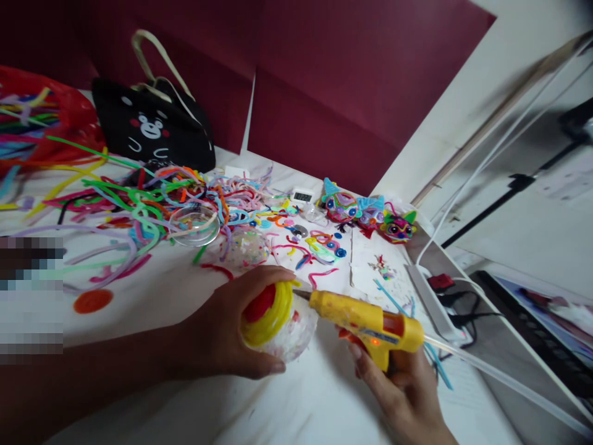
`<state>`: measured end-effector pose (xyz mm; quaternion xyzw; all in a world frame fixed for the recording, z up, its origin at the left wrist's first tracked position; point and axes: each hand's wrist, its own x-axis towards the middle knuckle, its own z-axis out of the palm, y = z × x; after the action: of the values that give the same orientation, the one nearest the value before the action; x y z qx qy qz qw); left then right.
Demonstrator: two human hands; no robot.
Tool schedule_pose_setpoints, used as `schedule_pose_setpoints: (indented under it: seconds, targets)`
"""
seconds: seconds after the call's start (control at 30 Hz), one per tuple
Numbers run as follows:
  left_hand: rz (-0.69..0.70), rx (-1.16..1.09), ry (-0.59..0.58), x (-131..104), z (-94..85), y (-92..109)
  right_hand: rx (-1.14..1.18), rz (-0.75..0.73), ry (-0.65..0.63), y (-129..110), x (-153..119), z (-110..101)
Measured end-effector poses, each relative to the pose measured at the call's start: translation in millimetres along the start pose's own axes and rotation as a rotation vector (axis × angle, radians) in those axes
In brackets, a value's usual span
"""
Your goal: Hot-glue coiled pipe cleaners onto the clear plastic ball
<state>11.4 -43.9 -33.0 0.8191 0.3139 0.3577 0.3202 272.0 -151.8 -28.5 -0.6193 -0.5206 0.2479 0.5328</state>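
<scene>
My left hand [231, 327] is wrapped round a clear plastic ball [296, 330]. On the ball's left side sits a red disc [260, 304] ringed by a coiled yellow pipe cleaner [278, 315]. In my right hand [403, 383] is a yellow hot glue gun [356, 315], its small orange light lit and a glue stick [463, 355] running out of its back. The gun's nozzle points left and meets the upper edge of the yellow ring, or nearly so; I cannot tell whether they touch.
Loose pipe cleaners [152, 204] heap at the back left, before a black bag [152, 130] and a red plastic bag [74, 123]. Decorated balls [340, 204] stand at the back right. A power strip [435, 309] with cables lies along the right edge. An orange disc [93, 301] lies at left.
</scene>
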Motion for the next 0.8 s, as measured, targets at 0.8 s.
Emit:
schedule_pose_setpoints:
  seconds: [0.8]
  targets:
    - [-0.013,-0.097,-0.045,-2.0,-2.9,11.2,-0.046,0.046,0.017,17.7,-2.9,-9.4]
